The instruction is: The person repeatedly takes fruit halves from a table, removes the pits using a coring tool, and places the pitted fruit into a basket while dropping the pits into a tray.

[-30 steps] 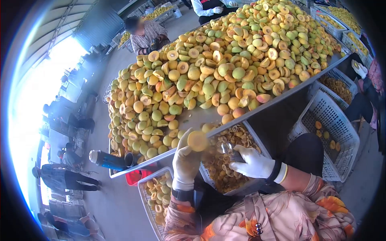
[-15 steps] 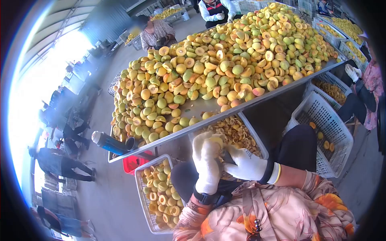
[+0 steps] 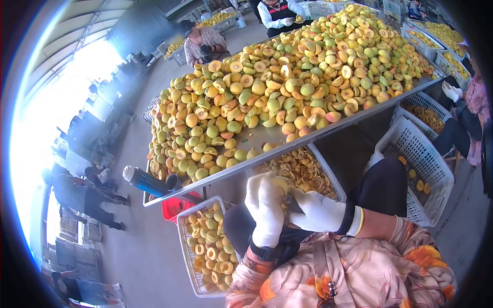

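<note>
Left hand [image 3: 266,211] curled round fruit [image 3: 282,183]; right hand [image 3: 319,211] grips a half-hidden tool [image 3: 295,205], probably. Fruit likely light, softish, slick; hold by skin.

Fruit pile [image 3: 291,85] on tbl [image 3: 261,135], flask [image 3: 144,181] nr L end

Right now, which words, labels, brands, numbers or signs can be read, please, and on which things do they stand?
None can be read.
Right hand: faint marks on the back of its white glove, too small to tell if they are letters.
Blue flask: no readable lettering.
Right-side crate: no readable label.
</note>
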Motion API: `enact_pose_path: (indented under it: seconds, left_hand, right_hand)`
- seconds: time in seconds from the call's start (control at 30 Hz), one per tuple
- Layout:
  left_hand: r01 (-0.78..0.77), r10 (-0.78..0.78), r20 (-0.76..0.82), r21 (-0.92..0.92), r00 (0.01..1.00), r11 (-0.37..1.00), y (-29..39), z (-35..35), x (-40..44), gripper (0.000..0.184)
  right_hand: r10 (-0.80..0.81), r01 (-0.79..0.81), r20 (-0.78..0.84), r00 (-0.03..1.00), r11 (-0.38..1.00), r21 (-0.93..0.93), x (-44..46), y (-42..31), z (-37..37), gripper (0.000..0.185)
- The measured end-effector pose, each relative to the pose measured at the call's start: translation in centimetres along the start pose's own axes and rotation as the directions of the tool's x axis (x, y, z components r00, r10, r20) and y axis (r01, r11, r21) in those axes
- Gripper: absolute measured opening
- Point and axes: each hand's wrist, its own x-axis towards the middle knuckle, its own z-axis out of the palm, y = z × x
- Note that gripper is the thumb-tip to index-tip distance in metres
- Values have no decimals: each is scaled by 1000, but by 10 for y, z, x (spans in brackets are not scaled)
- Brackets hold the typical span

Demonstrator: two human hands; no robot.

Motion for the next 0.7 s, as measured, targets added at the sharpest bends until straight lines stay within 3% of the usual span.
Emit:
enact_pose_path:
  seconds: [0.13, 0.23, 0.3, 0.33, 0.4, 0.43, 0.47, 0.6, 0.63, 0.7]
  left_hand:
    - [27, -29, -37, -51, 999, 998, 1, 5, 8, 29]
    - [-13, 13, -14, -15, 1000, 1000, -1, 6, 11, 28]
    - [13, -14, -20, -52, 1000, 999, 11, 12, 12, 27]
    - [-39, 40, -8, 66, 999, 997, 15, 12, 11, 25]
    - [-29, 29, -45, 6, 999, 1000, 8, 12, 11, 21]
    - [-55, 57, -27, 61, 998, 997, 7, 8, 10, 21]
    - [-43, 42, -34, -10, 999, 999, 4, 9, 10, 20]
    - [36, -37, -2, -187, 999, 982, -11, 8, 12, 19]
    - [-12, 12, -3, -149, 1000, 989, -12, 7, 12, 19]
    - [-8, 10, 13, -132, 1000, 991, -15, 6, 12, 19]
  right_hand:
    - [-64, 63, 76, 995, 998, 15, 6, 10, 1, 37]
    - [68, -104, 142, 988, 957, 270, 14, 5, -7, 35]
    - [66, -79, 114, 991, 990, 116, 16, 0, -18, 35]
    - [36, -43, 115, 993, 998, 55, 19, -1, -20, 35]
    - [67, -58, 146, 987, 996, -65, 20, 11, -19, 37]
    - [11, 2, 111, 994, 993, -118, 21, 12, -18, 35]
    - [-40, 52, 72, 997, 983, -176, 21, 12, -18, 33]
    - [-14, 35, 69, 998, 949, -313, 23, 10, -19, 24]
    - [-48, 69, 65, 997, 927, -368, 23, 11, -21, 26]
    - [-49, 71, 86, 995, 960, -272, 23, 16, -19, 30]
